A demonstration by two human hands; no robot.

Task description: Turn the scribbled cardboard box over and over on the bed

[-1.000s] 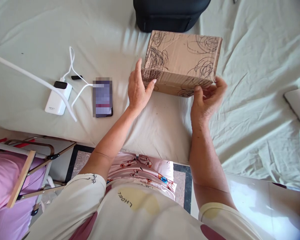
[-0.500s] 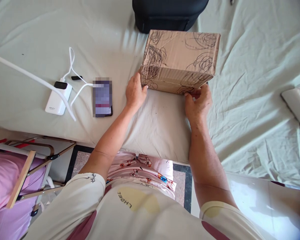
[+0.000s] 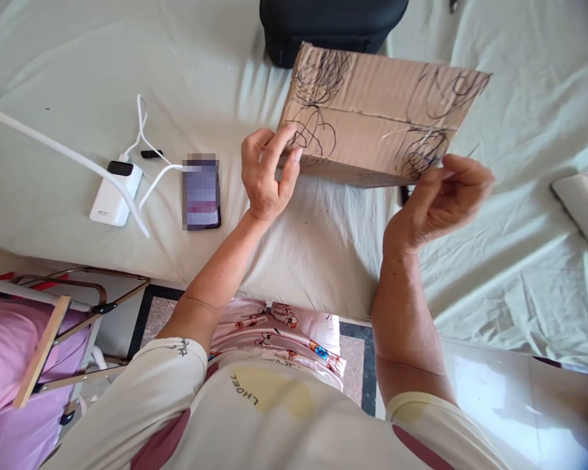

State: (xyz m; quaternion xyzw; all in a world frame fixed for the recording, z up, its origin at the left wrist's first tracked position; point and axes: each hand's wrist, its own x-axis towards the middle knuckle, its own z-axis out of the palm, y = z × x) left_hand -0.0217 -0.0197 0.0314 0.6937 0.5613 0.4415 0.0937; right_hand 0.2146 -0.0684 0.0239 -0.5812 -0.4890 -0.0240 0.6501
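A brown cardboard box [image 3: 377, 111] with black scribbles is lifted and tilted above the pale green bed sheet [image 3: 323, 241]. My left hand [image 3: 267, 173] grips its near left corner, fingers curled over the edge. At the near right corner my right hand [image 3: 441, 199] pinches the box between thumb and fingers. The box's broad face is turned up toward me.
A black bag [image 3: 328, 26] lies behind the box. To the left rest a phone [image 3: 200, 192], a white power bank [image 3: 110, 199] with white cables, and a white rod [image 3: 63, 156]. A flat pale object [image 3: 583, 205] sits at the right edge. A wooden-framed chair [image 3: 44, 326] stands lower left.
The box has been raised off the sheet and tipped so its broad face shows. Both hands shifted from its lower edge to gripping the near corners; the right hand moved right.
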